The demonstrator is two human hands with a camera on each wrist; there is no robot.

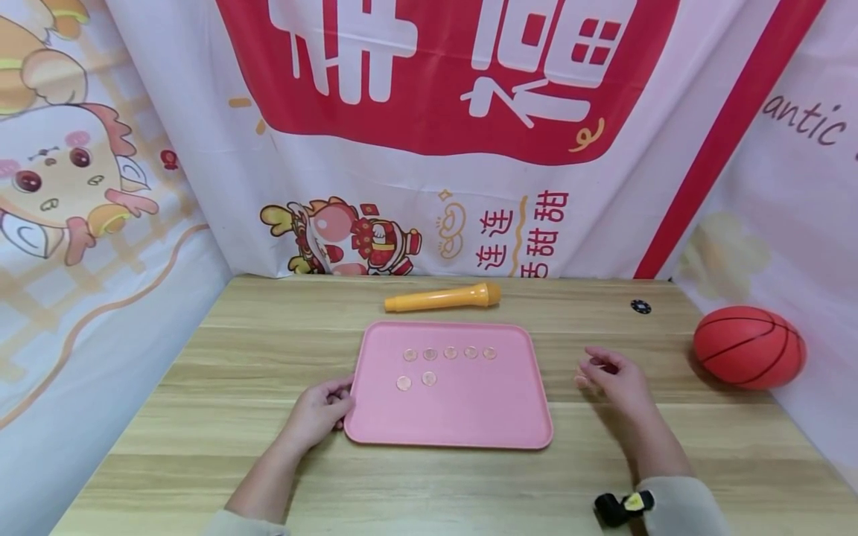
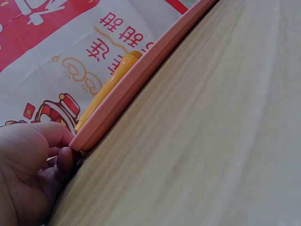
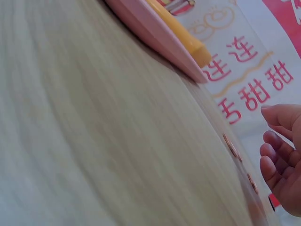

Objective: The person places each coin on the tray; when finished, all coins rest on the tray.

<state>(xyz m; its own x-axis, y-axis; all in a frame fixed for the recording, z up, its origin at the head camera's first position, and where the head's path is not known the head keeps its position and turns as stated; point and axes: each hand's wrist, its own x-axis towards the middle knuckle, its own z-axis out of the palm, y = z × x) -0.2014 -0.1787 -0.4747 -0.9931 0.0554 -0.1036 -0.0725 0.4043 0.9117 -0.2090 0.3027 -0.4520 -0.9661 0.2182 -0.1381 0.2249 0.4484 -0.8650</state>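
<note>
A pink tray (image 1: 469,417) lies on the table, with a row of several copper-coloured coins (image 1: 450,353) toward its back and two more coins (image 1: 429,379) in front of them. My left hand (image 1: 318,413) pinches the tray's left edge; the left wrist view shows thumb and fingers at the tray's corner (image 2: 87,136). Right of the tray, my right hand (image 1: 620,383) hovers just over the table with loosely bent fingers and nothing visible between them. Beneath and beside it are a few loose coins (image 3: 231,146), partly covered by the hand in the head view.
Behind the tray lies an orange toy microphone (image 1: 442,298). A red basketball (image 1: 749,348) sits at the table's right side, and a small black-and-white disc (image 1: 640,306) lies near the back right. Printed cloth (image 1: 429,171) hangs along the back and both sides.
</note>
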